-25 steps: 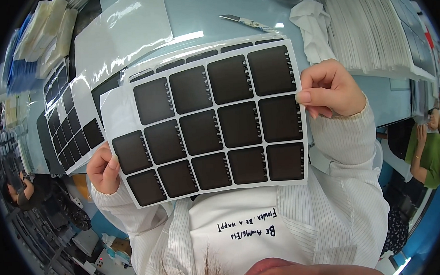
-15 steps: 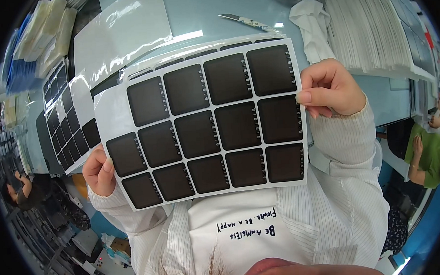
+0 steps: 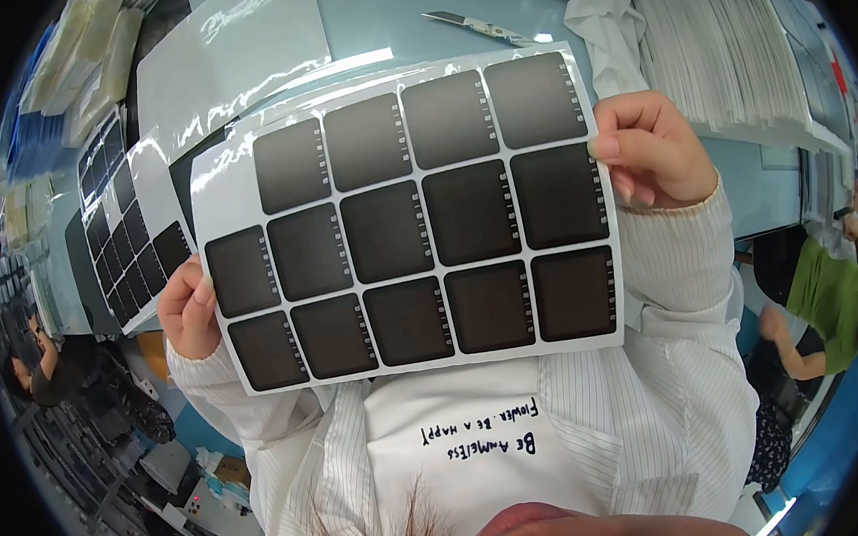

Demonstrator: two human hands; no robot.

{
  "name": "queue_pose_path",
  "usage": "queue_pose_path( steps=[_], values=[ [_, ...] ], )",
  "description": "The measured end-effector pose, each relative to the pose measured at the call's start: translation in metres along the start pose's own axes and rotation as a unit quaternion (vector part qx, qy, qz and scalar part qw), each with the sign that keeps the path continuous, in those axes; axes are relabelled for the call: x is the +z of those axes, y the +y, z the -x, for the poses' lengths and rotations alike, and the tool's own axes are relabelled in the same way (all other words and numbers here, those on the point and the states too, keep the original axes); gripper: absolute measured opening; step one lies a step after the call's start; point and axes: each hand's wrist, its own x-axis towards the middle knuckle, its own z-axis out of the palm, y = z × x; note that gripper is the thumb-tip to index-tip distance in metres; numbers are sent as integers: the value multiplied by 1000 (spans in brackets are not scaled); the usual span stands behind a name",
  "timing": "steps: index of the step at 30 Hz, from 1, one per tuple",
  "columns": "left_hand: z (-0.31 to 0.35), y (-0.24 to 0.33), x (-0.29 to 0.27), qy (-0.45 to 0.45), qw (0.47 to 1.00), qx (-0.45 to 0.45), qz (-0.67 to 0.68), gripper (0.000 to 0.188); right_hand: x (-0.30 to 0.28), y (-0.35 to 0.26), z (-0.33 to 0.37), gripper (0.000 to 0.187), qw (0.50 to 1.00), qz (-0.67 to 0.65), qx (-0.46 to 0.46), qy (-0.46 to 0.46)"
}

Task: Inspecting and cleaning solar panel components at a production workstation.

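Note:
Between my two hands a white sheet with rows of black rounded squares is held up and slightly tilted. My left hand pinches its left edge, thumb on top. At the right edge, my right hand grips it with the thumb on the front and the other fingers curled behind. One place at the sheet's upper left corner is plain white, without a black square. Glare lightens the top row. Behind the sheet, part of the table is hidden.
A craft knife lies on the pale table beyond the sheet, beside a crumpled white cloth. A tall stack of white sheets stands at right. Glossy white sheets and another black-squared sheet lie left. A person in green is at far right.
The sheet has moved up and a little right with my right hand, and its top row now catches more light. My left hand has risen slightly, still pinching the edge.

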Motion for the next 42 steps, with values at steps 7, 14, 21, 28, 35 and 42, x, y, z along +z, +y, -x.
queue_pose_path(
  steps=[7,14,21,28,35,42],
  values=[
    [-15,4,6,19,998,-63,24,17,-3,4,-2,17,999,-7,4,54],
    [-20,-6,-6,34,994,-101,29,14,-3,4,-7,19,998,-5,-10,62],
    [-28,1,13,35,994,-84,53,15,-5,1,-4,22,998,-21,-14,61],
    [-25,5,21,36,993,-92,67,16,-6,4,-5,23,999,-8,-20,50],
    [-24,6,28,44,993,-81,78,17,-8,7,-5,24,997,-27,-33,57],
    [-20,2,27,37,998,-44,22,17,-13,10,-5,21,997,-26,-43,51]
  ],
)
